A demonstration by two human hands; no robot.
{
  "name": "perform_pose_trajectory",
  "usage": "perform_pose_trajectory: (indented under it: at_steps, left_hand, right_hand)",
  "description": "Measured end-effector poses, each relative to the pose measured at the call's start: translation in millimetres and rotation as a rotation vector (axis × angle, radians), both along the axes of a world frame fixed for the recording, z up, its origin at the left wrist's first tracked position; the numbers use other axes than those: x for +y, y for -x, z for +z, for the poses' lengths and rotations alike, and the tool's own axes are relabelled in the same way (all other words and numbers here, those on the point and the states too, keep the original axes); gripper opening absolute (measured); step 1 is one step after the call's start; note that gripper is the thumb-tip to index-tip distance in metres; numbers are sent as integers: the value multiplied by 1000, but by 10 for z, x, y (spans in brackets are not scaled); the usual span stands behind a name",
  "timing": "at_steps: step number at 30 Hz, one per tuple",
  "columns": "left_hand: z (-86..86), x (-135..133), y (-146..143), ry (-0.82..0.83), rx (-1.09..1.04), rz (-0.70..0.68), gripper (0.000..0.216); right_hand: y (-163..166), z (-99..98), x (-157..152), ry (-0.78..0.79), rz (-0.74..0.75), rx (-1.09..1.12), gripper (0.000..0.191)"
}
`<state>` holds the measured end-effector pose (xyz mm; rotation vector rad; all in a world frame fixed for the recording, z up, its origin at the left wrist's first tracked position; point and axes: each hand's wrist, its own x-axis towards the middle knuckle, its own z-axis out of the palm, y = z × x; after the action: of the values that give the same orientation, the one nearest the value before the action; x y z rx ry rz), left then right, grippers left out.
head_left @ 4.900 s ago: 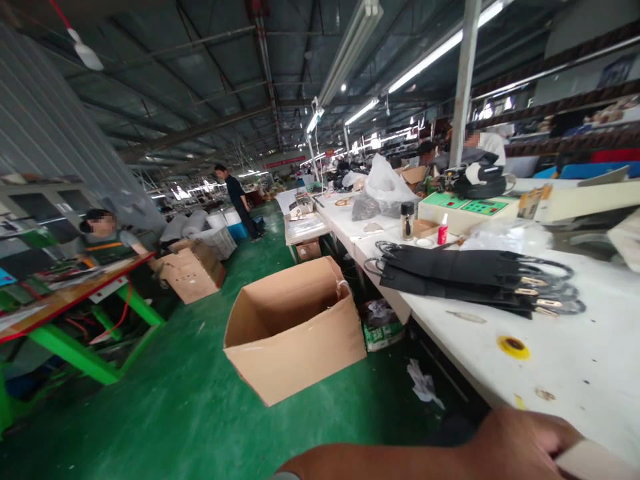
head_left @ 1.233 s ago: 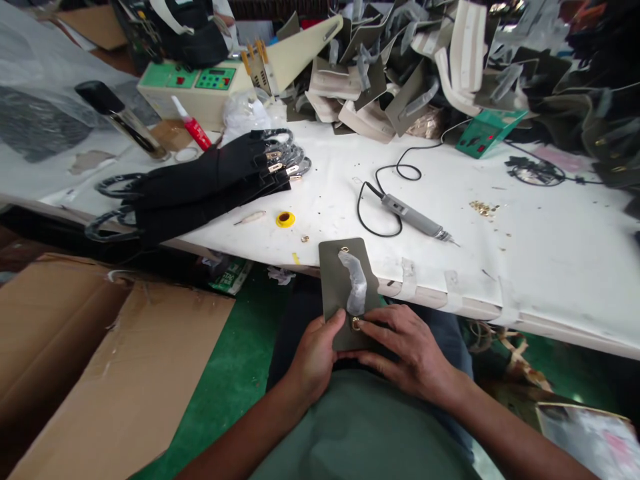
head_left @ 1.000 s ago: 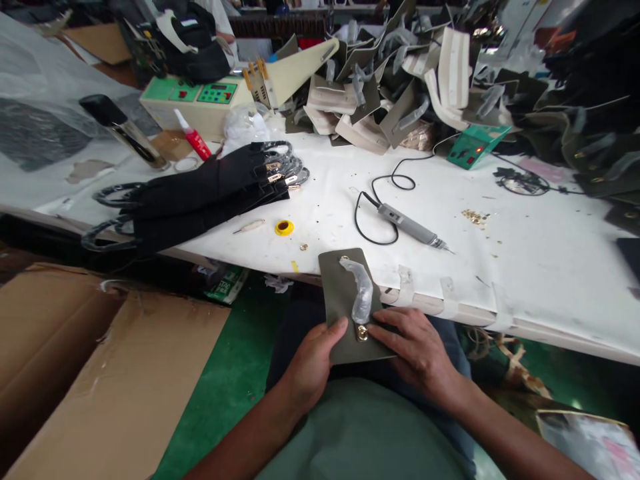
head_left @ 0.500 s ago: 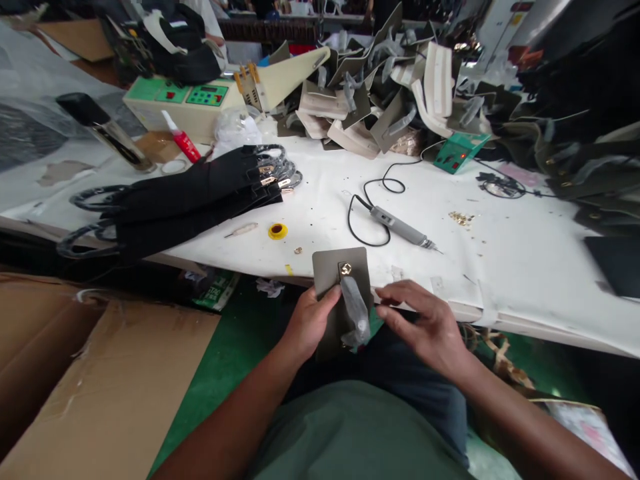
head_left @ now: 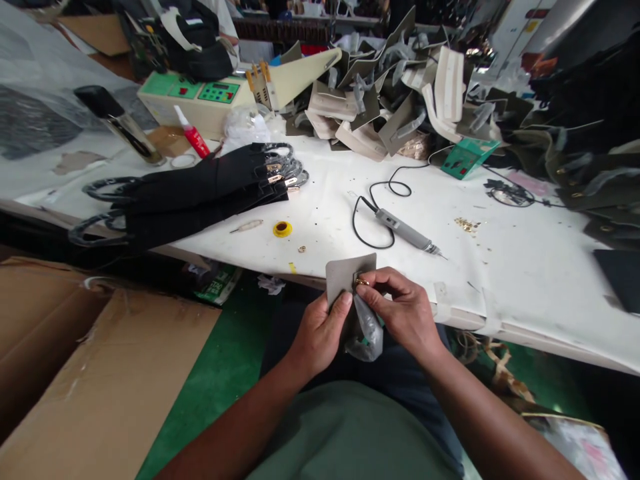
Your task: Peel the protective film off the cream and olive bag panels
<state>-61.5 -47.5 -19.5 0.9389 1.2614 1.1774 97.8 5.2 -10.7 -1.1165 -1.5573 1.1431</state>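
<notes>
A grey-brown flat panel with rounded corners is held upright over my lap at the table's front edge. My left hand grips its left side, thumb lying across the front. On the panel hangs a strap handle wrapped in clear plastic. At the strap's upper end sits a small gold metal fitting. My right hand pinches this fitting between thumb and fingertips. The far side of the panel is hidden.
On the white table lie a grey electric screwdriver, a yellow tape roll, small gold parts and black strapped pieces. A green control box stands before piled panels. A cardboard box is at lower left.
My right hand has moved left and up from beside the panel onto the gold fitting, its fingers closing there. The panel has turned and shifted slightly right with my left hand.
</notes>
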Motion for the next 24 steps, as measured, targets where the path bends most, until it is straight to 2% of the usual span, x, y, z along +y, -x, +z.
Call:
perform_pose_trajectory:
  at_steps: [3,7,10,13,16,18,24]
  left_hand:
    - [12,0,-21,-5,-26,0,35]
    - [18,18,5,8,-12,-51,36]
    - [28,46,68,-6,41,-111,35]
    - [54,85,137,9,38,-197,36]
    - [101,128,177,38,-24,-216,36]
    - [135,152,179,54,-88,-198,36]
    - [146,193,85,151,-284,-201,39]
  right_hand:
    - [-12,-3,-16,-168,-11,-31,7]
    - [-76,34,-12,-302,70,-88,14]
    - [-156,86,57,-358,185,-157,17]
    - [-225,143,168,-416,373,-261,19]
    - [-246,193,243,-392,462,-263,19]
    - [-232,214,251,-316,408,-189,17]
    - [-185,162,238,-109,65,-71,22]
